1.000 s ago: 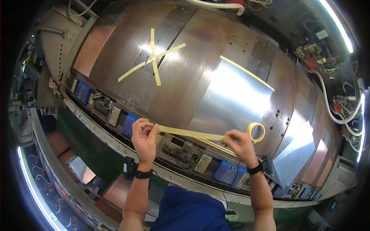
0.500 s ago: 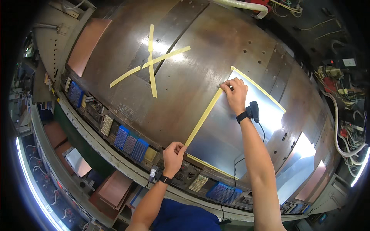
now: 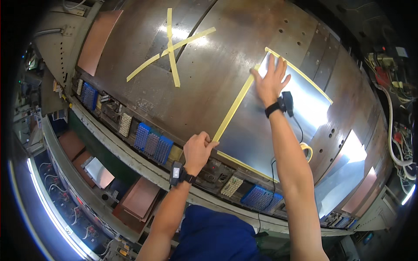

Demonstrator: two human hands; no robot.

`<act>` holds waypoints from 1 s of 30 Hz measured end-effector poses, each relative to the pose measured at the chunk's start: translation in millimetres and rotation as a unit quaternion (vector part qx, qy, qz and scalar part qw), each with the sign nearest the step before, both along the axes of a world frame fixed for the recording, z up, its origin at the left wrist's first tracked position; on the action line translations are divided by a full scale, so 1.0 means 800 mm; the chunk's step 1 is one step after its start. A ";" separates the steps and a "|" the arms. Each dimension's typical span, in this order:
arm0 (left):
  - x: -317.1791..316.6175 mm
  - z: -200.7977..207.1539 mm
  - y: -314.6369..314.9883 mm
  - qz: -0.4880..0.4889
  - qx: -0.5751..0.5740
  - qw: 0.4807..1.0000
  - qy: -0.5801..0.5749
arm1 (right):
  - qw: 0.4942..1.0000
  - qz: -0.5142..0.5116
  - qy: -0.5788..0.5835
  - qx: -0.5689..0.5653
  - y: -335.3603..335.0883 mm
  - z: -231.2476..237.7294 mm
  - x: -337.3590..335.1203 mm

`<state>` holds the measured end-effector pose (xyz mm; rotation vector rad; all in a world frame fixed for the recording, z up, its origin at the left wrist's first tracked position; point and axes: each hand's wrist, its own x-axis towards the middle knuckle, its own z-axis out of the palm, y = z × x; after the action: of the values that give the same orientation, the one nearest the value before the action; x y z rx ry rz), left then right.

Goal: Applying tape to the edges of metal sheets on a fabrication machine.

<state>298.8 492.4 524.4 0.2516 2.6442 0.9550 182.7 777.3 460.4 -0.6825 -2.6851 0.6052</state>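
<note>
The broad steel table (image 3: 209,78) fills most of the view, its brown-grey surface worn, scuffed and pierced by small round holes. On it, right of the middle, lies the silver sheet (image 3: 252,124), flat, smooth and glossy, four-sided, set aslant; its long axis looks to run from lower left to upper right. Smaller in view, a pale metal piece (image 3: 344,174) lies at the right, and a matte copper-coloured plate (image 3: 100,41) sits at the far left, slanting the same way. The yellow tape strip (image 3: 236,104) follows the sheet's left edge, narrow, straight and papery, one end up toward the far side and the other down toward the person; similar strips edge the upper right side (image 3: 305,78) and the near side (image 3: 244,164). Left of the sheet, crossed tape strips (image 3: 170,46) make a star-like figure on the steel. The right hand (image 3: 271,87) is spread over the sheet's upper corner, grasping nothing, thumb stretched out to the strip's upper end. The left hand (image 3: 199,150) is half curled, thumb and forefinger at the strip's lower end; whether they pinch or press it cannot be told. Studded blue blocks (image 3: 153,143) line the near edge. Smallest, a ring-shaped tape roll (image 3: 310,152) peeks out beside the right forearm (image 3: 289,161).
</note>
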 end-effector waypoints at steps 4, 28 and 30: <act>-0.013 0.008 -0.015 -0.034 -0.105 0.993 -0.038 | 0.989 0.124 -0.082 -0.015 -0.112 0.020 0.132; 0.007 -0.027 -0.009 -0.185 0.031 0.966 0.175 | 0.996 0.016 -0.080 -0.047 0.084 0.121 0.423; -0.024 -0.027 0.020 -0.208 0.042 0.960 0.183 | 0.994 0.005 -0.087 -0.061 0.094 0.115 0.428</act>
<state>279.2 508.3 502.6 1.0508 2.6948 0.9445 525.2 852.7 552.4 -0.7876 -2.8306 0.7493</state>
